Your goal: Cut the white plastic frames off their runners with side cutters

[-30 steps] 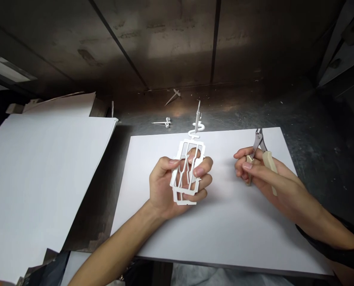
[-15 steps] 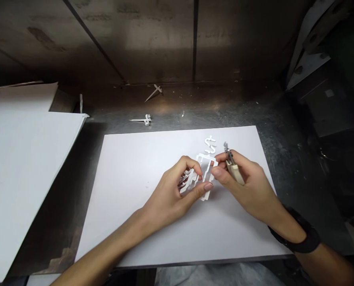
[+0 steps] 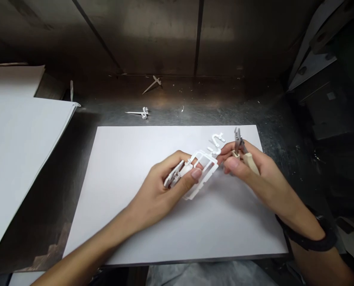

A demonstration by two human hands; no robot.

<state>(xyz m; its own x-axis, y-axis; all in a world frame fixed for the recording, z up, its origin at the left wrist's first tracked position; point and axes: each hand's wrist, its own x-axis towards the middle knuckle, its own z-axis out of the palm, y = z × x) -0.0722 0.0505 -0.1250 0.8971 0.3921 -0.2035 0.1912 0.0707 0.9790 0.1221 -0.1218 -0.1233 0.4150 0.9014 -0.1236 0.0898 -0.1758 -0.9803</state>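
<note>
Between the thumb and fingers of my left hand (image 3: 167, 184) is a white plastic frame (image 3: 205, 178) with open slots, along with other white pieces (image 3: 174, 174) tucked into the palm. Curved white runners (image 3: 217, 143) stick out from the frame's upper right corner. My right hand (image 3: 251, 171) is closed round a pair of side cutters (image 3: 242, 151) with beige handles; their jaws point up and away, apart from the frame. The fingertips of my right hand are close to the curved runners; whether they touch them I cannot tell.
A large white sheet (image 3: 120, 167) lies under both hands on the dark metal bench. Behind it are two thin white plastic scraps, one nearer (image 3: 139, 113) and one farther (image 3: 153, 83), plus small crumbs. White boards (image 3: 16, 135) stand at the left, with a metal wall (image 3: 153, 35) behind.
My left hand has turned the frame and shifted slightly left. The side cutters have moved right and up, away from the frame, and their handles are spread wider.
</note>
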